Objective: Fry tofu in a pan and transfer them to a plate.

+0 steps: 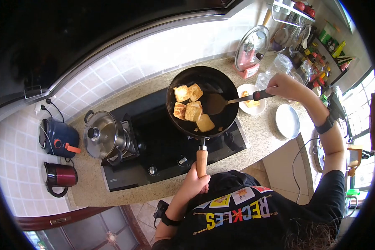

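Observation:
My left hand (191, 183) is closed around the wooden handle of a black frying pan (214, 75) on the stove. Several square golden-brown slices (193, 112), tofu or bread by their look, lie in the left half of the pan, some overlapping. In my right hand (289, 86) is the dark handle of a spatula (216, 104). Its broad blade rests low inside the pan, to the right of the slices and apart from them. Just right of the pan, partly under the spatula's handle, a white plate (257, 109) holds browned food.
A lidded steel pot (100, 132) sits on the stove's left burner. Farther left are a blue appliance (61, 137) and a red kettle (66, 174). A second white plate (287, 121) stands at right. Behind it are a glass lid (253, 46) on a pink stand and clear containers (281, 63).

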Demonstrator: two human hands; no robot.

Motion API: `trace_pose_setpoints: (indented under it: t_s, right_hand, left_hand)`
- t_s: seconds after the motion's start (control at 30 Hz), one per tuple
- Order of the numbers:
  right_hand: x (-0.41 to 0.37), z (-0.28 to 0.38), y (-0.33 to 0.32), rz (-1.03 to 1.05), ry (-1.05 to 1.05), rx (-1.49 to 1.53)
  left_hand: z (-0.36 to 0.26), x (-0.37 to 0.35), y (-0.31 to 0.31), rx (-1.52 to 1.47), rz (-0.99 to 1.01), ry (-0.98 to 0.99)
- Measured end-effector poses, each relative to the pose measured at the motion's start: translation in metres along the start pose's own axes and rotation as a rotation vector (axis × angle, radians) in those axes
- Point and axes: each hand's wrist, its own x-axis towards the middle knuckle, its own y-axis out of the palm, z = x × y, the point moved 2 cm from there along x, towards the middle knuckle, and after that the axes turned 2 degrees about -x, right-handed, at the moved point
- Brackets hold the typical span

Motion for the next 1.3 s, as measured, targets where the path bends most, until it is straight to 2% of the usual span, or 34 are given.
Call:
trace_pose_setpoints:
  t_s: [0.1,0.4,0.5,0.87,0.97,1.13,1.3]
  right_hand:
    - [-0.005,0.001,0.008,0.082,0.087,0.054]
    - [-0.003,0.004,0.053,0.24,0.053,0.179]
    - [-0.01,0.003,0.069,0.268,0.053,0.324]
    - [-0.025,0.007,0.041,0.269,0.143,0.26]
    - [-0.031,0.011,0.029,0.178,0.182,0.241]
    - [-0.031,0.012,0.02,-0.072,-0.013,-0.071]
    - [-0.015,0.001,0.018,-0.199,-0.062,-0.145]
  left_hand:
    - [0.0,0.002,-0.001,0.001,0.005,-0.004]
    - [-0.001,0.001,0.001,-0.026,0.007,-0.001]
    - [0.001,0.001,0.002,-0.021,0.005,0.003]
    - [0.0,-0.001,0.001,-0.002,-0.017,-0.01]
    - [-0.001,-0.001,0.002,-0.008,-0.015,-0.009]
    - [0.001,0.0,0.001,0.01,-0.014,-0.011]
    - [0.0,0.0,-0.001,0.002,-0.002,-0.008]
